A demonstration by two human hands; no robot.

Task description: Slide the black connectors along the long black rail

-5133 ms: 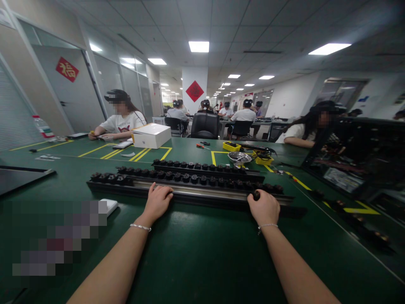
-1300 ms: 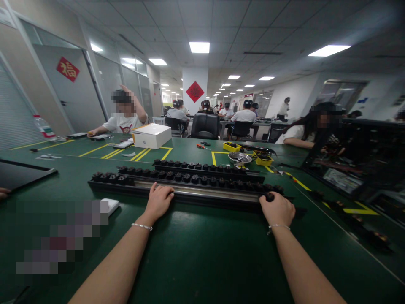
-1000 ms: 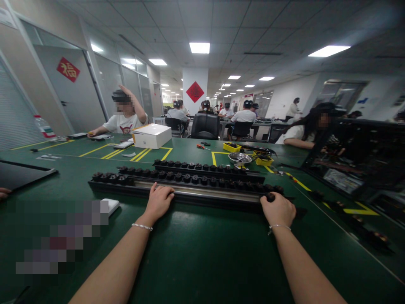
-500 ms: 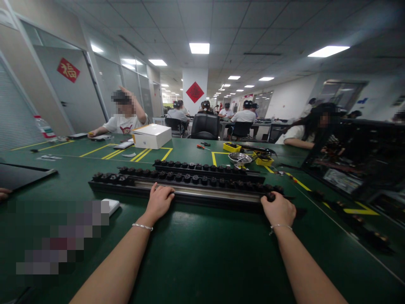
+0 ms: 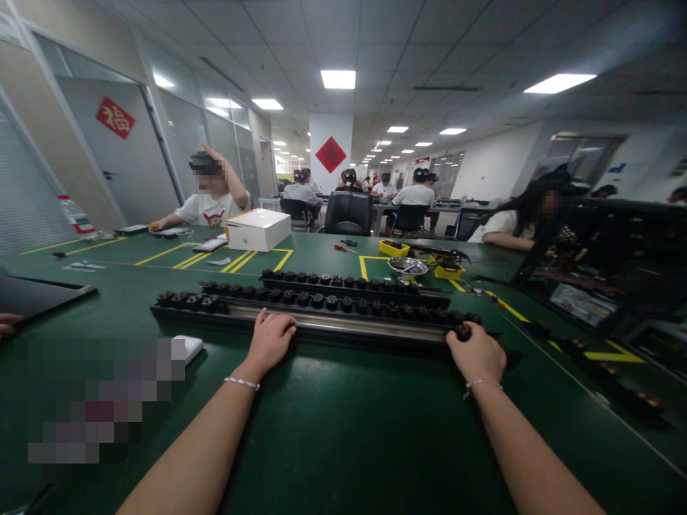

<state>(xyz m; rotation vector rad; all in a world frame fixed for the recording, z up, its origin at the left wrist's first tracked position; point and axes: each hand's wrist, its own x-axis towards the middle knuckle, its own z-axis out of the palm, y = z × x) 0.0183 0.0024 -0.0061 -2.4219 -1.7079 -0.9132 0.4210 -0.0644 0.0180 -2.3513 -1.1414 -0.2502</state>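
A long black rail with a metal channel lies across the green table, and a row of black round knobs runs along its far side. My left hand rests on the rail's near edge, fingers laid over it. My right hand is closed in a pinch on one black knob near the rail's right end. A second, shorter black rail with knobs lies just behind the first.
A white box, yellow parts bins and a metal bowl stand further back. A white flat object lies at left, an open black case at right. Other people sit around the tables; another person's fingers show at the left edge.
My right hand has slid to the right along the rail, from knob to knob. My left hand has stayed put. The person at back left raised an arm to the head.
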